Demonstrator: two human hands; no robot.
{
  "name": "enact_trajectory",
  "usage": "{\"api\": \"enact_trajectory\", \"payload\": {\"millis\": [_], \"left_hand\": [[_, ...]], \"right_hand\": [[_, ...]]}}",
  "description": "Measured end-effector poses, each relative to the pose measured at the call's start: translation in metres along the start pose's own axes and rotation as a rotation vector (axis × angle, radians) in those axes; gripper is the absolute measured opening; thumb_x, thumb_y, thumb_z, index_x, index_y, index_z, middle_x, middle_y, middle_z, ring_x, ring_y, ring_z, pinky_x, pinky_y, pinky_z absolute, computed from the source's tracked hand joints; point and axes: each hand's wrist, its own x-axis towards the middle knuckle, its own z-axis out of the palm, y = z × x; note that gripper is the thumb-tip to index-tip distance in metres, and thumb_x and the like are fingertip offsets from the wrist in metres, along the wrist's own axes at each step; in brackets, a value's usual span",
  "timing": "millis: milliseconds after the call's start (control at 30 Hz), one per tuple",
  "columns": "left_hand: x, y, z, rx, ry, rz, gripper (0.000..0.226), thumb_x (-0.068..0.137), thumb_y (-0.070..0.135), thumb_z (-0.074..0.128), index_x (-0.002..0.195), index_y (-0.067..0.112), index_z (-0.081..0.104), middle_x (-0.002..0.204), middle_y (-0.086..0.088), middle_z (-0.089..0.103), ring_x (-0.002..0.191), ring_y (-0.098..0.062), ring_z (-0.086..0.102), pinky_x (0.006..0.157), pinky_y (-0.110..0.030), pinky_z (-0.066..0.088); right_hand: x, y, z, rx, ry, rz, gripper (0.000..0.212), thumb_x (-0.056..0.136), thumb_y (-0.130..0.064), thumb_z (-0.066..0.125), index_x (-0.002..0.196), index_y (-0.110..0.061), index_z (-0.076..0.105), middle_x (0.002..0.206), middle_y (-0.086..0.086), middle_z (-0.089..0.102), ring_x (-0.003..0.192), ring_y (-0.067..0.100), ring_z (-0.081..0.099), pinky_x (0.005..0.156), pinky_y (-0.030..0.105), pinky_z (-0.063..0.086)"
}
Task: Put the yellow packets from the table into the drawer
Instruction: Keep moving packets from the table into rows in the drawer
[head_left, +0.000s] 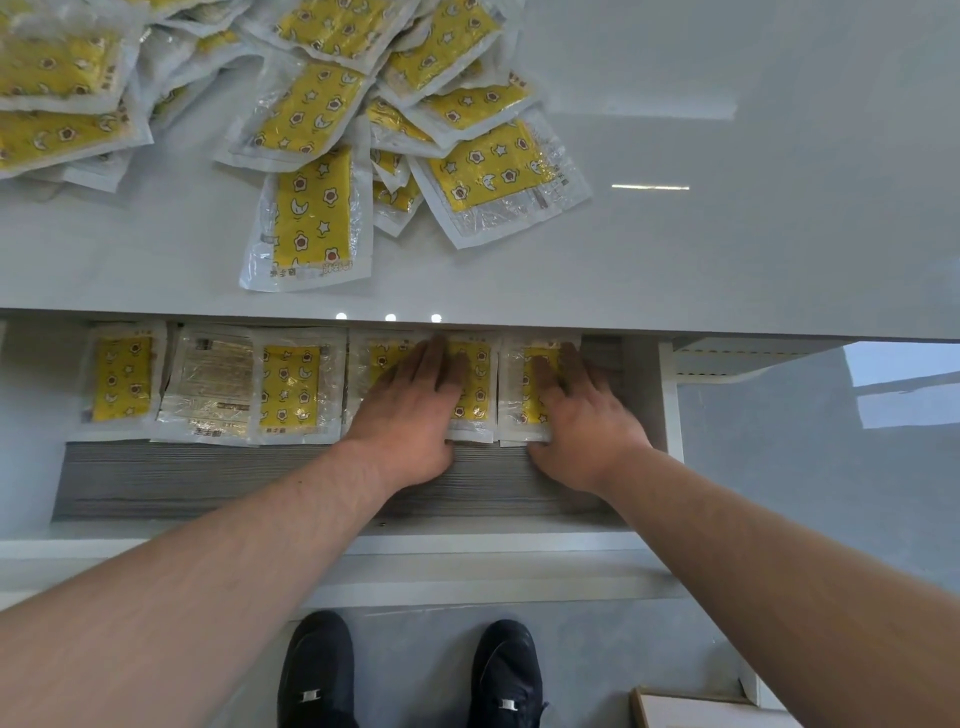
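In the head view, my left hand (415, 410) and right hand (576, 415) press flat, fingers straight, on packets (288, 387) in the drawer (208, 478). One row is laid there; a big pile (311, 208) waits on the table (675, 249), so I judge most work remains.

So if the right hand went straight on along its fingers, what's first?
The right hand lies flat on the rightmost yellow star-print plastic packet in the drawer. Onward it slides under the white tabletop edge; beyond is hidden, probably the drawer's back.
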Motion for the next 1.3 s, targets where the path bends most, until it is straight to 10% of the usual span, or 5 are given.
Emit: {"api": "enact_trajectory", "payload": {"millis": [333, 500, 933, 1133, 1300], "left_hand": [[-0.004, -0.011, -0.006, -0.076, 0.073, 0.045, 0.077, 0.084, 0.055, 0.05, 0.148, 0.023, 0.021, 0.157, -0.003, 0.018, 0.144, -0.024, 0.016, 0.116, -0.039, 0.014], [0.002, -0.02, -0.006, -0.084, 0.065, 0.126, 0.063, 0.092, 0.049, 0.046, 0.148, 0.03, 0.025, 0.16, 0.006, 0.013, 0.146, -0.018, 0.009, 0.115, -0.031, 0.002], [0.008, -0.019, 0.001, -0.128, 0.054, 0.155, 0.059, 0.096, 0.041, 0.045, 0.149, 0.03, 0.023, 0.16, 0.007, 0.008, 0.147, -0.016, 0.002, 0.116, -0.031, -0.002], [-0.039, -0.015, -0.043, -0.225, 0.27, 0.226, 0.049, 0.086, 0.04, 0.052, 0.127, 0.015, 0.057, 0.131, -0.005, 0.057, 0.12, -0.024, 0.053, 0.099, -0.039, 0.047], [-0.079, -0.035, -0.092, -0.369, 0.436, 0.219, 0.041, 0.086, 0.033, 0.054, 0.115, 0.007, 0.065, 0.114, -0.006, 0.066, 0.106, -0.018, 0.06, 0.091, -0.03, 0.051]], "right_hand": [[-0.001, 0.002, -0.002, -0.032, 0.044, -0.023, 0.096, 0.08, -0.066, 0.054, 0.151, -0.029, 0.003, 0.162, 0.004, -0.003, 0.147, 0.032, 0.008, 0.116, 0.049, 0.019], [0.003, 0.009, -0.012, -0.03, 0.202, -0.071, 0.067, 0.09, -0.045, 0.053, 0.148, -0.026, 0.026, 0.157, 0.002, 0.023, 0.14, 0.029, 0.028, 0.11, 0.043, 0.033], [0.009, 0.006, -0.011, -0.016, 0.118, -0.057, 0.058, 0.093, -0.043, 0.05, 0.146, -0.028, 0.031, 0.159, 0.0, 0.02, 0.144, 0.026, 0.02, 0.11, 0.042, 0.035], [-0.032, -0.02, -0.038, 0.139, 0.247, -0.144, 0.039, 0.091, -0.036, 0.054, 0.128, -0.022, 0.056, 0.125, 0.002, 0.061, 0.11, 0.024, 0.056, 0.085, 0.032, 0.046], [-0.07, -0.047, -0.07, 0.286, 0.257, -0.202, 0.03, 0.092, -0.036, 0.053, 0.117, -0.025, 0.065, 0.102, -0.01, 0.067, 0.092, 0.01, 0.06, 0.076, 0.021, 0.048]]}}
